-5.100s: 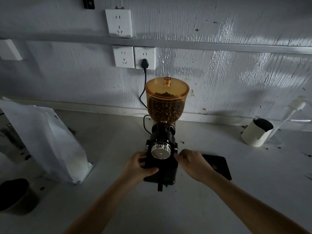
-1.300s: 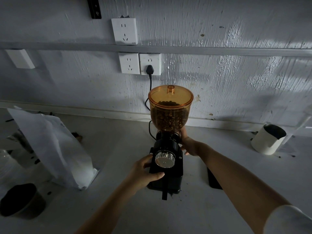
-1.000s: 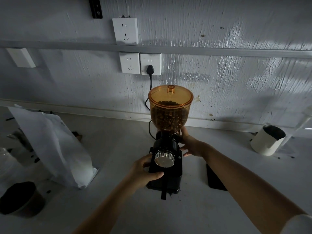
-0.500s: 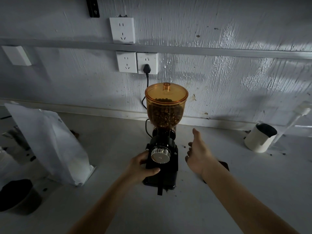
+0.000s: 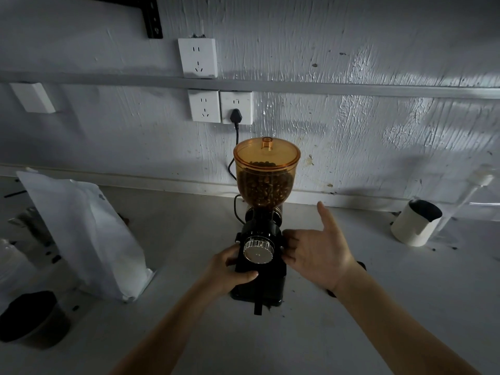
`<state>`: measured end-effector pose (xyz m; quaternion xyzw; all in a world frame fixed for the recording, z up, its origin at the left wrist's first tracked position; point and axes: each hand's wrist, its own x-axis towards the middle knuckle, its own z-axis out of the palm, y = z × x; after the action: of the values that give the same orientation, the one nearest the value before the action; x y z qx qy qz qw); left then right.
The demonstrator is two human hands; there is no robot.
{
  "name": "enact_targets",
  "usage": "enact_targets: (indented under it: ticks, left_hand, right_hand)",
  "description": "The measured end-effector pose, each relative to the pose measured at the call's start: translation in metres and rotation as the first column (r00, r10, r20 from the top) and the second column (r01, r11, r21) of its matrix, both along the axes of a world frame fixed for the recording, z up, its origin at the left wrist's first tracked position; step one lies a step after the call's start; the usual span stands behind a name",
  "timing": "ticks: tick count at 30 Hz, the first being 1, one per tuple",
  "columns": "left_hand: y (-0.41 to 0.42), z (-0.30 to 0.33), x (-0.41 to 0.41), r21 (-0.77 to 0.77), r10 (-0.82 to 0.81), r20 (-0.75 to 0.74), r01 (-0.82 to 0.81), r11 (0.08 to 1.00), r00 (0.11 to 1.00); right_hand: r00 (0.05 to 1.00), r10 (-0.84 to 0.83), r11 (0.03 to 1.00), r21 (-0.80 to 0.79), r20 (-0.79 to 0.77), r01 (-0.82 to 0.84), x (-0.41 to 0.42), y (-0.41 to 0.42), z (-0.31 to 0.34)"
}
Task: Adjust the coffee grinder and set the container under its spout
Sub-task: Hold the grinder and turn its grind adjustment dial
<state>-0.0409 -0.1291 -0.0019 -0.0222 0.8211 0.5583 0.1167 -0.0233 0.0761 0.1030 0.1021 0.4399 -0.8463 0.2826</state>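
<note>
A black coffee grinder [image 5: 259,282] stands at the middle of the counter, with a silver dial [image 5: 258,251] on its front and an amber hopper [image 5: 266,174] of beans on top. My left hand [image 5: 230,272] grips the grinder's left side, thumb across its front below the dial. My right hand [image 5: 316,250] is spread with fingers apart, its fingertips touching the grinder's right side by the dial. A white container with a dark inside [image 5: 416,223] stands far right near the wall, away from both hands.
A tall white bag [image 5: 84,234] stands at the left. A dark round tub [image 5: 32,318] sits at the near left. A black flat object [image 5: 359,266] lies behind my right wrist. The grinder's cord runs up to a wall socket [image 5: 236,108].
My right hand left the neck under the hopper, drew back with fingers apart, then came in against the grinder's right side by the dial. My left hand stayed on the grinder.
</note>
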Motion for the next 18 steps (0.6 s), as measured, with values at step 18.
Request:
enact_targets:
  ticks: [18]
  left_hand:
    - [0.0,-0.003,-0.002,0.023,0.015,0.003,-0.015,1.0,1.0]
  right_hand:
    - [0.999,0.031,0.999,0.035,0.008,-0.032,0.001,-0.001,0.005]
